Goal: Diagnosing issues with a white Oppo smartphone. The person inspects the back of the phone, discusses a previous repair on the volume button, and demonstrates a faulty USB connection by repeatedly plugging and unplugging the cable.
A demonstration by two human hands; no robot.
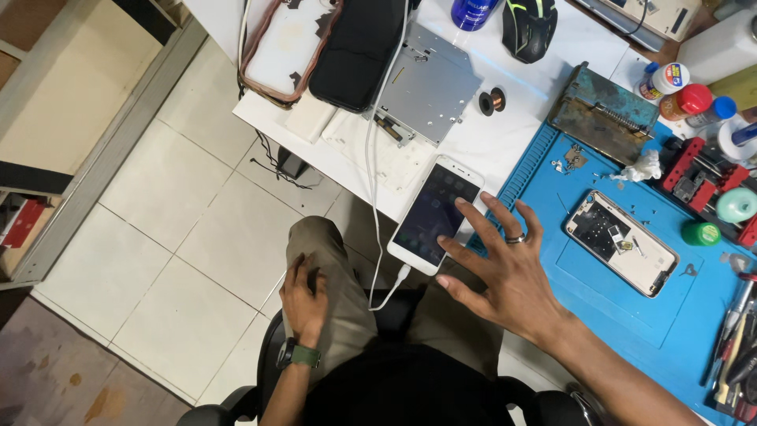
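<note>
A flat white phone (436, 213) with a dark glossy screen lies at the edge of the white tabletop (505, 130), a thin white cable (372, 197) plugged in its lower end; the right hand (505, 268) hovers just beside it, fingers (471, 222) spread apart, holding nothing; the left hand (303, 298) rests flat on the khaki trouser knee (319, 244)

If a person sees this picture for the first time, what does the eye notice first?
First, the right hand, fingers spread, reaching over the white phone that lies plugged in at the table's edge. Next, the bright blue mat on the right, with an opened phone on it. The left hand rests on the knee.
</note>
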